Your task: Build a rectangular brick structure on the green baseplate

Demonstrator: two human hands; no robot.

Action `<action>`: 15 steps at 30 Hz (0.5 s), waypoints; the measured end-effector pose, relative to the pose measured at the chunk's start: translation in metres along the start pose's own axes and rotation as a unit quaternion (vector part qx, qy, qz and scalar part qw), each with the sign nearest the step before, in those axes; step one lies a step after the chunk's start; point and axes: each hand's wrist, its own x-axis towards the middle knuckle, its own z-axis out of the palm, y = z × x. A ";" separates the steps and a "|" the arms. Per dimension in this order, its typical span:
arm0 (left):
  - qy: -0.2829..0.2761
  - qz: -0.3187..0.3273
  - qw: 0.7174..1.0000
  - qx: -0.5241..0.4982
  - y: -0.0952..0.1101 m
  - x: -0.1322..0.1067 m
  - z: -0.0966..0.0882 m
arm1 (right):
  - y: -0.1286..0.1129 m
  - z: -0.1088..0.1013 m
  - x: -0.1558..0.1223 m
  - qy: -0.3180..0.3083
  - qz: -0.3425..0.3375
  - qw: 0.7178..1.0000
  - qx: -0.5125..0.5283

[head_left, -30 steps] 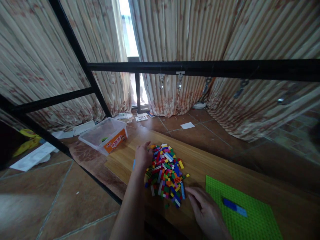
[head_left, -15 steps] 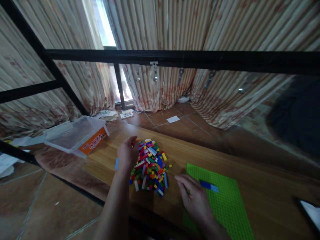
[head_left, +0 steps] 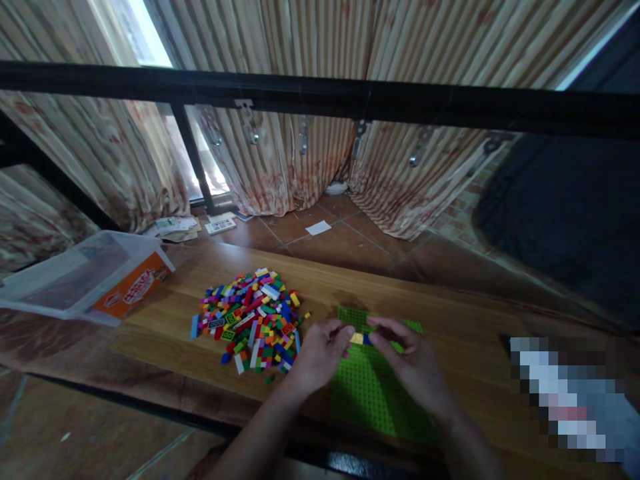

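Note:
A heap of small coloured bricks (head_left: 250,317) lies on the wooden table (head_left: 465,333). To its right sits a green baseplate (head_left: 370,390). Both my hands hover over the plate's far part. My left hand (head_left: 320,353) pinches a small yellow brick (head_left: 357,338) between thumb and fingers. My right hand (head_left: 410,360) pinches a blue brick (head_left: 367,339) that meets the yellow one; most of the blue piece is hidden by my fingers.
A clear plastic box (head_left: 85,277) with an orange label stands at the table's left end. A black metal rail (head_left: 350,93) crosses above, with striped curtains behind. Papers (head_left: 220,225) lie on the tiled floor. A blurred patch covers something at the lower right.
My left hand left the brick heap and moved right with a yellow brick. My right hand lifted the blue brick off the baseplate. The view swung to the right.

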 end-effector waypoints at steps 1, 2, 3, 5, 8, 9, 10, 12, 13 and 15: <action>-0.007 -0.001 1.000 -0.011 -0.002 0.002 0.002 | -0.001 0.000 -0.002 -0.024 -0.005 1.000 -0.009; -0.012 -0.004 1.000 -0.020 -0.004 0.004 0.005 | -0.002 0.000 -0.003 -0.043 -0.012 0.999 -0.017; -0.016 -0.009 0.999 -0.027 -0.005 0.005 0.007 | -0.003 0.000 -0.005 -0.058 -0.020 0.998 -0.022; -0.023 -0.018 0.999 -0.029 -0.006 0.007 0.013 | -0.002 0.001 -0.007 -0.076 -0.034 0.996 -0.036; -0.029 -0.017 0.999 -0.012 -0.007 0.008 0.019 | 0.003 0.001 -0.007 -0.076 -0.047 0.993 -0.073; -0.029 -0.014 0.999 -0.001 -0.007 0.009 0.020 | 0.005 0.001 -0.007 -0.071 -0.051 0.992 -0.090; -0.027 -0.012 1.000 0.010 -0.008 0.010 0.021 | 0.007 0.000 -0.007 -0.064 -0.056 0.991 -0.108; -0.015 -0.017 0.999 0.024 -0.008 0.012 0.021 | 0.012 -0.003 -0.006 -0.039 -0.065 0.987 -0.140; -0.007 -0.022 0.999 0.029 -0.009 0.013 0.020 | 0.013 -0.004 -0.006 -0.025 -0.067 0.986 -0.153; 0.012 -0.032 0.998 0.046 -0.009 0.015 0.017 | 0.015 -0.005 -0.006 0.007 -0.063 0.983 -0.171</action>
